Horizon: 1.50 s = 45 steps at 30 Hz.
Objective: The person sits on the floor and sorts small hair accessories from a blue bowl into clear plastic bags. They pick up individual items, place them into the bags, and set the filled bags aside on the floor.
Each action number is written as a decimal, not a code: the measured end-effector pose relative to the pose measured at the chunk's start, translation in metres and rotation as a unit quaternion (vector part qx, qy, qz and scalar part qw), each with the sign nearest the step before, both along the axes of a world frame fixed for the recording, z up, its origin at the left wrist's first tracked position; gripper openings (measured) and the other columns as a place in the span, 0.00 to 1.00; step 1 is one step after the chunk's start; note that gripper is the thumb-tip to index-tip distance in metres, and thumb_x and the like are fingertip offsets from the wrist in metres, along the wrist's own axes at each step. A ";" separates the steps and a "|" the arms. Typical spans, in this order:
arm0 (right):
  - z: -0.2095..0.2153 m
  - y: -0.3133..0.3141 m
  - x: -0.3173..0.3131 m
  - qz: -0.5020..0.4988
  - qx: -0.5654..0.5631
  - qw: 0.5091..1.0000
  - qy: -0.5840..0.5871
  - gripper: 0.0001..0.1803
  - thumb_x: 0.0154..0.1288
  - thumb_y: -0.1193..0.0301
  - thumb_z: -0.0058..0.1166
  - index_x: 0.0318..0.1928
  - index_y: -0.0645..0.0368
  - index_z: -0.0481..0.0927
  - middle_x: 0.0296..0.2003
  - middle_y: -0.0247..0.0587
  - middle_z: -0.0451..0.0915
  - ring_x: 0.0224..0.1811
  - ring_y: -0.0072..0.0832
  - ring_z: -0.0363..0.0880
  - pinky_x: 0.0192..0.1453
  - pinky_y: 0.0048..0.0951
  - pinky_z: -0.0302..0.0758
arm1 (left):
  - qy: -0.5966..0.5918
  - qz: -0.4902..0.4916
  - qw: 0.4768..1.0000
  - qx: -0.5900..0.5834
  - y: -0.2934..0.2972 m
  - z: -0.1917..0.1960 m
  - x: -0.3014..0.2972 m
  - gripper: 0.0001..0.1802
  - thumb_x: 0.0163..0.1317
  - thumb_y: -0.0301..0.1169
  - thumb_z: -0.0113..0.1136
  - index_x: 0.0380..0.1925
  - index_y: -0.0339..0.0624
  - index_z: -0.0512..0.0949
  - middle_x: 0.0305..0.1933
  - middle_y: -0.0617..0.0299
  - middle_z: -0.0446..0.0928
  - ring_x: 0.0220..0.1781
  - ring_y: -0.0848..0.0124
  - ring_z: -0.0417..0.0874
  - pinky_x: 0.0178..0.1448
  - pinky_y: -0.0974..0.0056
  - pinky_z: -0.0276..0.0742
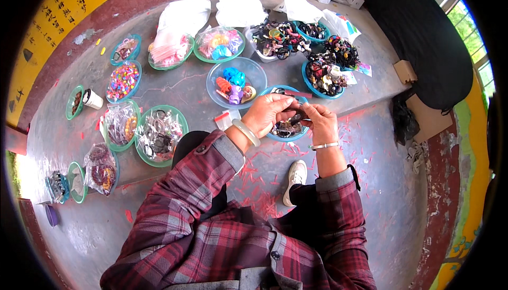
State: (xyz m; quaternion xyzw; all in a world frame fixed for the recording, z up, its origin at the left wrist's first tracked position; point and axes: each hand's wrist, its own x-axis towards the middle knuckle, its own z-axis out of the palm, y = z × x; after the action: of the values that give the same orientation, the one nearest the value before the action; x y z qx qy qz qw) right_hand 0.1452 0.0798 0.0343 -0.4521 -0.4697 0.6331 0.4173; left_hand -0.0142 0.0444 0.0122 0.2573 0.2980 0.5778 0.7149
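My left hand (265,113) and my right hand (321,125) meet in front of me, fingers pinched. Between them is a small dark brown piece (298,114); its kind is too small and covered to make out. Both hands hover over a blue bowl (275,136) of dark hair ties and small accessories, partly hidden by my fingers. Just beyond stands a clear blue bowl (216,95) with blue, orange and purple scrunchies (234,77). By my left wrist lies a small white and red packet (226,119).
Left are a green bowl (183,118) of bagged pieces and a bowl of colourful beads (124,81). Bowls of dark hair ties (324,73) stand at the far right, with white bags (241,12) behind. The raised slab's edge (365,104) runs past my hands; red scraps (259,205) litter the floor.
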 end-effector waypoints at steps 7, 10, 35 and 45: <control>-0.002 0.000 0.006 -0.030 -0.045 0.998 0.010 0.11 0.58 0.68 0.53 0.32 0.65 0.78 0.27 0.38 0.78 0.27 0.21 0.76 0.29 0.20 0.74 | -0.018 0.006 1.000 0.011 0.002 0.001 0.002 0.12 0.63 0.29 0.46 0.40 0.31 0.73 0.42 0.56 0.75 0.45 0.71 0.76 0.49 0.69 0.75; -0.001 0.008 0.017 -0.112 0.001 0.993 -0.036 0.11 0.59 0.67 0.52 0.33 0.65 0.78 0.27 0.38 0.78 0.28 0.21 0.76 0.30 0.21 0.74 | 0.008 0.023 1.000 0.003 0.003 -0.004 0.000 0.12 0.64 0.29 0.45 0.40 0.30 0.72 0.43 0.56 0.74 0.45 0.70 0.76 0.49 0.68 0.76; 0.016 -0.023 -0.002 -0.057 0.461 0.800 -0.381 0.05 0.48 0.74 0.56 0.28 0.55 0.81 0.26 0.38 0.77 0.29 0.36 0.75 0.35 0.32 0.71 | 0.325 0.016 0.934 0.147 0.000 -0.017 0.017 0.13 0.64 0.29 0.44 0.42 0.31 0.73 0.39 0.58 0.76 0.40 0.73 0.79 0.42 0.70 0.77; 0.014 -0.022 -0.003 -0.051 0.445 0.802 -0.396 0.05 0.47 0.73 0.56 0.28 0.56 0.81 0.27 0.39 0.77 0.30 0.37 0.76 0.35 0.32 0.71 | 0.533 0.091 0.806 0.240 -0.005 -0.002 0.018 0.11 0.59 0.30 0.49 0.37 0.36 0.76 0.29 0.50 0.77 0.32 0.62 0.81 0.34 0.65 0.74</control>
State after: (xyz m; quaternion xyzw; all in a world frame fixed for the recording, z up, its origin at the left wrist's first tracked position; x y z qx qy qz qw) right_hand 0.1425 0.0575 0.0484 -0.4514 -0.8005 0.0985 0.3818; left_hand 0.0034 0.0392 0.0103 0.6599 0.5063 0.4653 0.3028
